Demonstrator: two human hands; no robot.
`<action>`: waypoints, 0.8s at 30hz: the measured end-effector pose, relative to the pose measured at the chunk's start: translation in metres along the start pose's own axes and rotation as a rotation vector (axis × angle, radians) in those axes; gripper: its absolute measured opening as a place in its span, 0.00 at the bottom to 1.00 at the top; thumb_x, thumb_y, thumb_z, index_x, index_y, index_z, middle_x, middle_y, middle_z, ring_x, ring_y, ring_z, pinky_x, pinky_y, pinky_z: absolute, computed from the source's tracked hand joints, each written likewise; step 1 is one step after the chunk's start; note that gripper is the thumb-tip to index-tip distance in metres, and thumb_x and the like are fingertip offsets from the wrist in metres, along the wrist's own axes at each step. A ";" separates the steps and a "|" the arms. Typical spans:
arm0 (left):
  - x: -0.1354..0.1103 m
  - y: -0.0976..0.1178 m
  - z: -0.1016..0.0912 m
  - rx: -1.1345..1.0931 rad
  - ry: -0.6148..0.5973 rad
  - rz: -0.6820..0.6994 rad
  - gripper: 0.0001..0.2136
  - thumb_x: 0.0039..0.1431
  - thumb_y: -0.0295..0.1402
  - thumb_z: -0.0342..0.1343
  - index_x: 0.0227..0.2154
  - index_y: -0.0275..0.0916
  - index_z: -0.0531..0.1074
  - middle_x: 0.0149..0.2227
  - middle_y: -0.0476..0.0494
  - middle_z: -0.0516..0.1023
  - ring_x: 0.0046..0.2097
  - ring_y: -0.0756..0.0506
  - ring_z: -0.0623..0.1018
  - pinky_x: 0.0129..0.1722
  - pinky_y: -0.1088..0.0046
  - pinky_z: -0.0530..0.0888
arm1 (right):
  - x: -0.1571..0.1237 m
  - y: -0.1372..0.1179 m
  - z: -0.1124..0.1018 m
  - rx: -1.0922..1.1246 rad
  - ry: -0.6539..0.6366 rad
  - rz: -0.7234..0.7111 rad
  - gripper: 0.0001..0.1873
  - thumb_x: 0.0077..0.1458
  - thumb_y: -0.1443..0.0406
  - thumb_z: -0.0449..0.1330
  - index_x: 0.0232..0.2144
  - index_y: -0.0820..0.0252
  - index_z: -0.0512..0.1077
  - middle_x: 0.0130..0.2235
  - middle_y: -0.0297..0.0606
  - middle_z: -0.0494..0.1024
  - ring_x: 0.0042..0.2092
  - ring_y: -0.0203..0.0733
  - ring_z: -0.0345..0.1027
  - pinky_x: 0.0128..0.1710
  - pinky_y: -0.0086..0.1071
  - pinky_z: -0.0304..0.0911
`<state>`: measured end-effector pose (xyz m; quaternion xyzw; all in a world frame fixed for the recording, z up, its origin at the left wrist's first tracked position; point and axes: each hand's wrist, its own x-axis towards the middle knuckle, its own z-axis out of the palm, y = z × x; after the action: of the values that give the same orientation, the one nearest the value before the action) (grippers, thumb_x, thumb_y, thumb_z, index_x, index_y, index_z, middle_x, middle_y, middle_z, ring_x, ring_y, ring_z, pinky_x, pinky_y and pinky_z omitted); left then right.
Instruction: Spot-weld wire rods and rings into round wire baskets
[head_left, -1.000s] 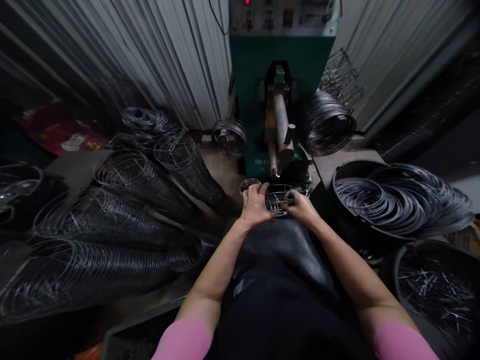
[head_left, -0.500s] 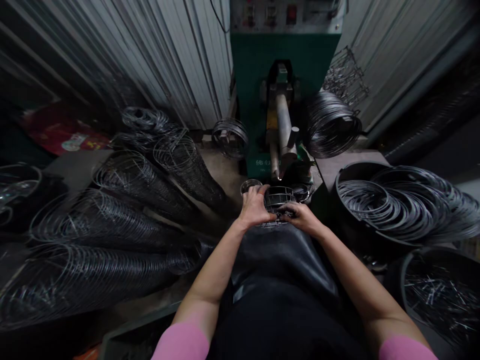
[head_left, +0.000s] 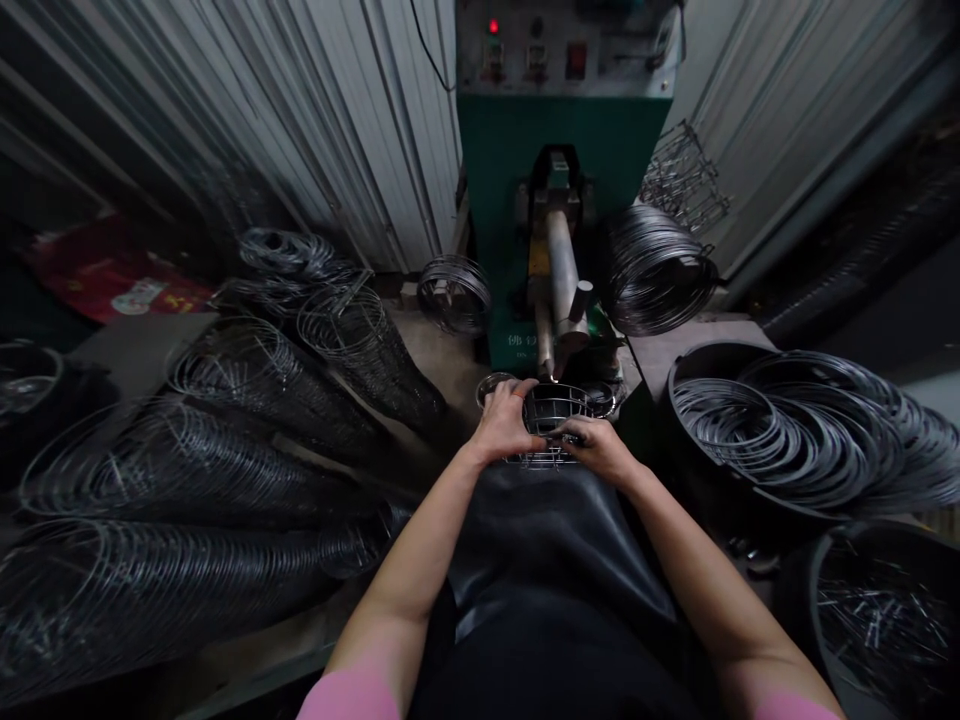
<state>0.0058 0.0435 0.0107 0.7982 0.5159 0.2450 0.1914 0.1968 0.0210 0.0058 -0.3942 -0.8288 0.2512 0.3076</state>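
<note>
Left hand [head_left: 504,422], head view, clasps the wire basket [head_left: 556,405] at about nine o'clock, with the thumb along its near side and the fingers on its far left. Right hand [head_left: 596,445], at four o'clock, bends its fingers against the near wires; whether they pinch a wire cannot be told. The basket, taken as the dial's centre, lies just beyond the dark apron [head_left: 559,540]. At twelve stands a green machine [head_left: 555,125], its metal arm [head_left: 561,255] reaching down toward the basket's far rim. Wire coils flank the machine at ten [head_left: 454,295] and one o'clock. A black bin [head_left: 720,495] of wire rings [head_left: 817,430] occupies three; stacked wire hoops [head_left: 202,565] lie toward eight and nine.
</note>
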 end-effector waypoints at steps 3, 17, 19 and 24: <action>0.007 -0.003 0.000 -0.004 0.010 -0.008 0.40 0.32 0.40 0.66 0.53 0.40 0.59 0.49 0.39 0.64 0.52 0.36 0.64 0.52 0.57 0.63 | 0.006 0.002 -0.002 -0.029 0.014 -0.031 0.06 0.51 0.68 0.59 0.32 0.58 0.76 0.32 0.39 0.78 0.34 0.40 0.72 0.35 0.31 0.66; 0.031 -0.004 0.002 0.007 0.011 -0.106 0.40 0.32 0.42 0.66 0.53 0.42 0.59 0.47 0.42 0.66 0.50 0.38 0.66 0.50 0.61 0.64 | 0.021 0.017 -0.004 -0.145 0.125 -0.030 0.05 0.52 0.69 0.58 0.31 0.59 0.74 0.32 0.39 0.78 0.34 0.40 0.72 0.34 0.30 0.66; 0.032 -0.003 0.002 0.008 -0.002 -0.115 0.40 0.32 0.41 0.66 0.53 0.42 0.59 0.48 0.41 0.65 0.51 0.38 0.66 0.50 0.61 0.65 | 0.020 0.017 -0.004 -0.170 0.115 -0.019 0.07 0.51 0.70 0.58 0.32 0.58 0.74 0.33 0.39 0.78 0.35 0.41 0.72 0.35 0.31 0.66; 0.040 0.001 0.000 0.061 0.055 -0.180 0.41 0.33 0.43 0.65 0.54 0.41 0.58 0.50 0.38 0.64 0.53 0.36 0.63 0.50 0.58 0.64 | 0.029 0.024 -0.006 -0.232 0.123 0.041 0.11 0.49 0.74 0.57 0.34 0.57 0.75 0.36 0.40 0.78 0.38 0.43 0.73 0.37 0.32 0.66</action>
<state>0.0205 0.0803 0.0184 0.7471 0.5979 0.2325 0.1740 0.1988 0.0592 0.0033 -0.4586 -0.8236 0.1352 0.3051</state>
